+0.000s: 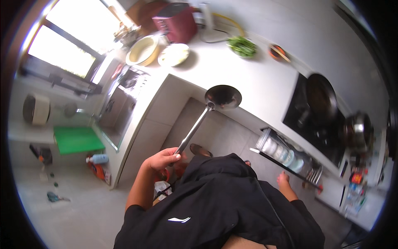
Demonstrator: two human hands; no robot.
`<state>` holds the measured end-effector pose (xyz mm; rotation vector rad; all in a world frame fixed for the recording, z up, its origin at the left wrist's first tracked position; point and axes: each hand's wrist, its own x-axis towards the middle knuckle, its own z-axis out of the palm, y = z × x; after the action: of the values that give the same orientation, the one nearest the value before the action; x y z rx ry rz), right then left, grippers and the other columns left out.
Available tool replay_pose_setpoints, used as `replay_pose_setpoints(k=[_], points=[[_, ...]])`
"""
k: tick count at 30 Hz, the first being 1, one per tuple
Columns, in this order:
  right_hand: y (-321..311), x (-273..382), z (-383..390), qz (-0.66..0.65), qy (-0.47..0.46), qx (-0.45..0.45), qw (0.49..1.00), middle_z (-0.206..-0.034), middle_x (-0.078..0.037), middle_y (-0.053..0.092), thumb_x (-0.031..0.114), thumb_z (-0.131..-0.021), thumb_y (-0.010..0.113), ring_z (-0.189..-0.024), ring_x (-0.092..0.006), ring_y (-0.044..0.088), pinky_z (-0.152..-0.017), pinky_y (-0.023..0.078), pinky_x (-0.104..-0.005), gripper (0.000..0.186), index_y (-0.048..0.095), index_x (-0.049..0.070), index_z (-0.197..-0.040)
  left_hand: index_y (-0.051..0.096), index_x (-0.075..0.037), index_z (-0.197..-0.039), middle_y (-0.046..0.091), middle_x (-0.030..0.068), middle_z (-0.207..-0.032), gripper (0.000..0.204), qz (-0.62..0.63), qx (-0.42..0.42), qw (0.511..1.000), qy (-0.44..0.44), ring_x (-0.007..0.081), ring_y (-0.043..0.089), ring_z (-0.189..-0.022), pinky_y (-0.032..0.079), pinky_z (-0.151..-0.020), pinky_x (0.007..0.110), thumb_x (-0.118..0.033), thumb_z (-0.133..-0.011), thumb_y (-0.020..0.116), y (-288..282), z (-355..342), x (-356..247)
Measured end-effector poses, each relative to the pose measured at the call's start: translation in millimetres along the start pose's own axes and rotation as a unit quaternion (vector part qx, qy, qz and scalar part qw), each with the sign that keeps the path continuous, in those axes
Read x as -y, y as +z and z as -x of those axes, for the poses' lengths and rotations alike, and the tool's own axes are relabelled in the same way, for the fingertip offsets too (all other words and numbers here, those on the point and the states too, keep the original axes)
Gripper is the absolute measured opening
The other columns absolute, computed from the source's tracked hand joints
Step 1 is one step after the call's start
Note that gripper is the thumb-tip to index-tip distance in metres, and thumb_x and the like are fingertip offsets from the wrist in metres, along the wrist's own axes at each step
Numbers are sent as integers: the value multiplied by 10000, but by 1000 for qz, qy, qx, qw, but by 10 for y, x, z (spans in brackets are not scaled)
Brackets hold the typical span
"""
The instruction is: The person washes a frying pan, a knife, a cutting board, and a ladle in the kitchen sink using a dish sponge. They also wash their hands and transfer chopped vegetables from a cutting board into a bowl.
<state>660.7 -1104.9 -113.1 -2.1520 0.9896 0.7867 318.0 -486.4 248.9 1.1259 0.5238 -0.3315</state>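
Observation:
My left hand (161,159) is closed around the handle end of a long metal ladle (198,125). The ladle slants up and to the right, its round dark bowl held in the air before the front edge of the white counter (248,89). My right hand (283,179) hangs low on the right with its fingers a little apart, and no object shows in it. Just beyond that hand is a pulled-out drawer (259,152) holding white bowls and pale dishes (286,157).
A wok (321,97) sits on the black cooktop (295,99), beside a steel pot (358,130). Leafy greens (242,46), a small orange bowl (277,52), a white plate (174,55) and a yellowish basin (143,50) stand along the counter. A sink (118,110) and green board (78,139) are left.

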Motion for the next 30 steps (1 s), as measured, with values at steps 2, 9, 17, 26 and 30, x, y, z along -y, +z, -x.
replay_pose_setpoints(k=[2,9,17,26,30], points=[[346,397,229,108,-87,47,989,-625,-77,604,526,-993,461,-430,-195,519,-375,384,-336,541,618,37,-823,507,-90,-937,492,-25,-694,271,85,-68,992,66,95,484,-637,426,-610,251,-348,-999,561,-153,376,-54],[2640,1945,1983,268,-215,229,911,-569,-33,523,528,-989,467,-414,-166,471,-401,344,-333,537,621,52,-796,500,-96,-941,362,-32,-577,354,312,-254,909,111,90,328,-454,361,-462,268,-398,-1073,373,-1175,978,600],[5670,3034,5097,402,-580,363,609,-586,-34,544,473,-969,514,-543,-158,496,-543,400,-319,522,611,61,-663,494,-99,-1027,406,-10,-579,265,442,-413,778,170,88,363,-404,364,-408,253,-335,-1075,383,-2048,1555,1248],[8592,2520,8298,363,-469,677,436,-1055,-27,654,306,-956,543,-860,-135,572,-763,470,-291,340,664,93,-1191,479,-80,-1004,476,-2,-673,267,399,-617,672,93,90,391,-429,381,-400,265,-332,-1057,407,-2886,1847,1737],[9400,1995,9537,339,-494,689,407,-922,-12,658,278,-938,585,-831,-111,553,-735,449,-275,337,689,49,-1162,490,-60,-1054,475,6,-687,286,472,-594,644,100,88,398,-438,389,-410,277,-338,-1054,427,-3173,2130,1676]])
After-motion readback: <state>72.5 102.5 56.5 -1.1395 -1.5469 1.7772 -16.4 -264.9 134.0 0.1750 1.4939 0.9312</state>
